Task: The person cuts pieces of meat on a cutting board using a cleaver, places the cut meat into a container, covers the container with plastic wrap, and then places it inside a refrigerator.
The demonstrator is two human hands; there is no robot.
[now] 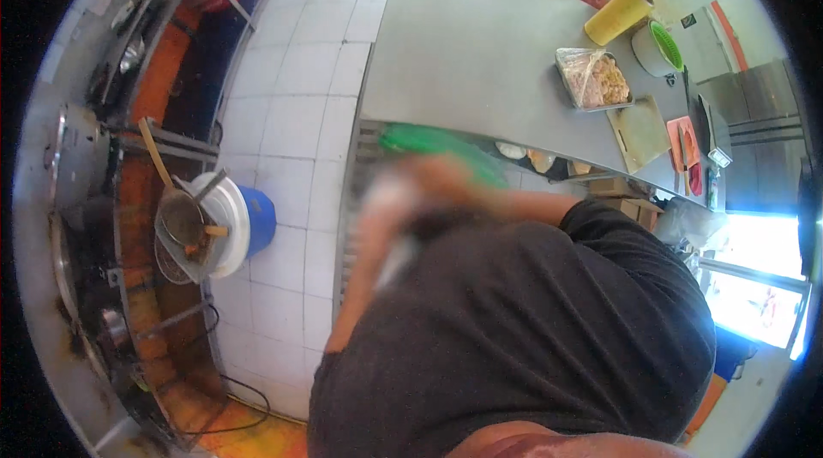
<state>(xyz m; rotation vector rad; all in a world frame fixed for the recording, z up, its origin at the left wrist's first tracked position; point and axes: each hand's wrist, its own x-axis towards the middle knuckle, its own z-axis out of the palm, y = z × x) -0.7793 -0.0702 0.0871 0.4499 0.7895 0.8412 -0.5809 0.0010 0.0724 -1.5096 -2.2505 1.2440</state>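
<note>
Both of my hands are motion-blurred and close together in front of my dark shirt, beside the edge of the steel table. My left hand is at a blurred white thing; whether it grips this is not clear. Just to the right, my right hand is near the same white thing and overlaps a translucent green plastic bag in the view. The blur hides the fingers of both hands. The green bag lies below the level of the tabletop, over a slatted surface.
On the table are a plastic-wrapped tray of meat, a cutting board, a yellow cylinder, a white container with a green basket and a knife. At left, strainers rest on a blue and white bucket beside cooking equipment.
</note>
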